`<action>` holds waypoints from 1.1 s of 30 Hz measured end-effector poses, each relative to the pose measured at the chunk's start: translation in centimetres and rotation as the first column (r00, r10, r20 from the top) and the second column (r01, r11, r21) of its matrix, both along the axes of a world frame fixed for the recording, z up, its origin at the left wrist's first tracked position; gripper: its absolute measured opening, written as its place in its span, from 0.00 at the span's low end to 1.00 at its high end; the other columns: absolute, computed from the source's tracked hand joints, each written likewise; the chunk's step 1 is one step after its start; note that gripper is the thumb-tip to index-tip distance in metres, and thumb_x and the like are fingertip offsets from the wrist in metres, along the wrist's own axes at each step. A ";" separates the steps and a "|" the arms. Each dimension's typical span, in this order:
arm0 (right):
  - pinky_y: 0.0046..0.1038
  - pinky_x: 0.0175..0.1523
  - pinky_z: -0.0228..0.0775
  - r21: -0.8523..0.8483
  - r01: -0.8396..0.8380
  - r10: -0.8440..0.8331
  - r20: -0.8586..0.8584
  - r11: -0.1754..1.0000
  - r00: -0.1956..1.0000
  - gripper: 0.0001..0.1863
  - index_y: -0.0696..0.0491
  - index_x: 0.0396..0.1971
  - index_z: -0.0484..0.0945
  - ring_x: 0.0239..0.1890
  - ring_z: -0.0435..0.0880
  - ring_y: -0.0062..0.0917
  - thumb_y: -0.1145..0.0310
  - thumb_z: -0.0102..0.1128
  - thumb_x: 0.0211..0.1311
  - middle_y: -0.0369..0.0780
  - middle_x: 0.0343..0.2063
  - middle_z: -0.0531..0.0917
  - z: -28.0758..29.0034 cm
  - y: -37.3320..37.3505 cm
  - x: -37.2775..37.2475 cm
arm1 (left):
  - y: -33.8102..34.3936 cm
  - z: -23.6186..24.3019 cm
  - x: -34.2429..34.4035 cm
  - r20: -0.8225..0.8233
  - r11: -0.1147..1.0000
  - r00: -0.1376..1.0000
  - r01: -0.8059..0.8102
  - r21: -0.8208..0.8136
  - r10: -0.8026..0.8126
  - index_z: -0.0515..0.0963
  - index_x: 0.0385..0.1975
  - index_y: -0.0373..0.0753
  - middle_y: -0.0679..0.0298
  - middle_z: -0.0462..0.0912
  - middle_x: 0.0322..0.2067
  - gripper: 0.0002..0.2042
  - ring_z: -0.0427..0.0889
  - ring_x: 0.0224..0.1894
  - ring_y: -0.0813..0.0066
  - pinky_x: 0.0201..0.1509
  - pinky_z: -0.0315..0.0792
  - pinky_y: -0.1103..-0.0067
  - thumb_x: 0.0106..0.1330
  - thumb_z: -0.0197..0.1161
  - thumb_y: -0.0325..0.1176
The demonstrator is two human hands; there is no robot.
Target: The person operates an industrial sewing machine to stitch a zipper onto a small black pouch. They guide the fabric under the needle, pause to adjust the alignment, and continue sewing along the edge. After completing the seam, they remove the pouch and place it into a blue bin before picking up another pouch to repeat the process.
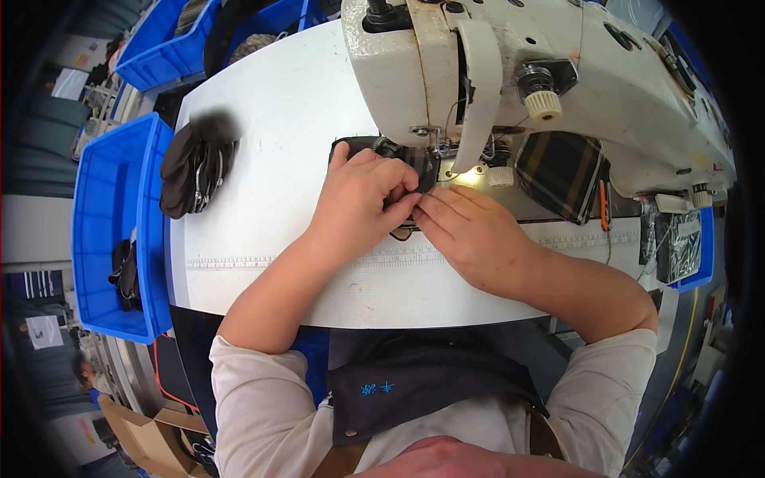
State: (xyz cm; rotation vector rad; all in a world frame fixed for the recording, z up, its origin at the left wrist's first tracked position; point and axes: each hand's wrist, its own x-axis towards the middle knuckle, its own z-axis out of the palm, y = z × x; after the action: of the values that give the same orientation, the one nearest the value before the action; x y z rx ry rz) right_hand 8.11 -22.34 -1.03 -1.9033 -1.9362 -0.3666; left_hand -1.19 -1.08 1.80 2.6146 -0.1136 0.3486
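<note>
A dark fabric piece (pixel 360 144) with a zipper-like edge lies under the needle area of a white sewing machine (pixel 414 68). Over its left part is my left hand (pixel 360 191), fingers curled and thumb and fingertips pinching the near edge. My right hand (pixel 472 235) meets it from the right, its fingertips pressed together on the same edge close to the left thumb. A small lamp lights the plate just beyond the right fingers. The part of the fabric beneath both hands is hidden.
Left on the white table (pixel 271 143) sits a bundle of dark pieces (pixel 195 171). Beyond it stands a blue bin (pixel 103 191). Right of the needle lie plaid fabric (pixel 558 171) and an orange-handled tool (pixel 605 203). A ruler strip (pixel 279 260) runs along the near side.
</note>
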 end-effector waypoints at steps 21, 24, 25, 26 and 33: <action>0.37 0.56 0.76 -0.045 0.011 -0.007 0.084 0.999 0.996 0.18 0.67 0.44 0.85 0.56 0.83 0.43 0.72 0.63 0.55 0.53 0.48 0.84 0.3 -0.2 -0.5 | -1.1 -1.6 1.3 0.361 0.928 0.927 -0.043 0.371 -0.101 0.86 0.36 0.46 0.72 0.79 0.31 0.09 0.75 0.40 0.67 0.57 0.65 0.62 0.53 0.73 0.30; 0.37 0.54 0.76 -0.079 0.005 0.006 0.141 0.997 0.990 0.19 0.69 0.43 0.85 0.54 0.84 0.46 0.71 0.63 0.53 0.55 0.44 0.84 0.8 -0.6 -0.8 | -1.6 -1.9 0.8 0.296 0.947 0.947 0.023 0.321 -0.124 0.88 0.36 0.45 0.72 0.78 0.31 0.10 0.75 0.40 0.68 0.57 0.64 0.63 0.53 0.71 0.29; 0.37 0.54 0.77 -0.044 -0.020 0.026 0.139 0.999 0.990 0.20 0.69 0.42 0.85 0.53 0.84 0.45 0.71 0.63 0.53 0.54 0.43 0.84 0.7 -0.7 -0.9 | -1.8 -1.9 0.5 0.252 0.951 0.961 0.034 0.308 -0.116 0.88 0.36 0.45 0.72 0.79 0.32 0.10 0.75 0.40 0.68 0.57 0.64 0.63 0.53 0.71 0.29; 0.36 0.54 0.77 -0.010 -0.042 0.043 0.136 0.999 0.990 0.20 0.69 0.42 0.85 0.52 0.84 0.45 0.71 0.63 0.52 0.54 0.42 0.84 0.6 -0.8 -1.2 | -1.8 -1.8 0.1 0.207 0.955 0.972 0.047 0.293 -0.111 0.89 0.37 0.45 0.72 0.80 0.32 0.10 0.75 0.41 0.69 0.57 0.64 0.63 0.53 0.71 0.29; 0.35 0.53 0.77 0.013 -0.040 0.038 0.133 0.999 0.990 0.20 0.70 0.41 0.85 0.48 0.84 0.44 0.70 0.63 0.51 0.52 0.38 0.84 0.4 -0.7 -1.7 | -1.7 -1.6 0.0 0.204 0.957 0.969 0.075 0.281 -0.136 0.90 0.37 0.46 0.75 0.85 0.39 0.11 0.77 0.46 0.71 0.56 0.64 0.63 0.52 0.73 0.32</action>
State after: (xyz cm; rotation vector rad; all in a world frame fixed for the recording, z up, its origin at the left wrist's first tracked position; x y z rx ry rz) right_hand 6.45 -23.07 -0.62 -1.8706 -2.0460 -0.5072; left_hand -1.22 -2.77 0.23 2.8148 -0.4036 0.6261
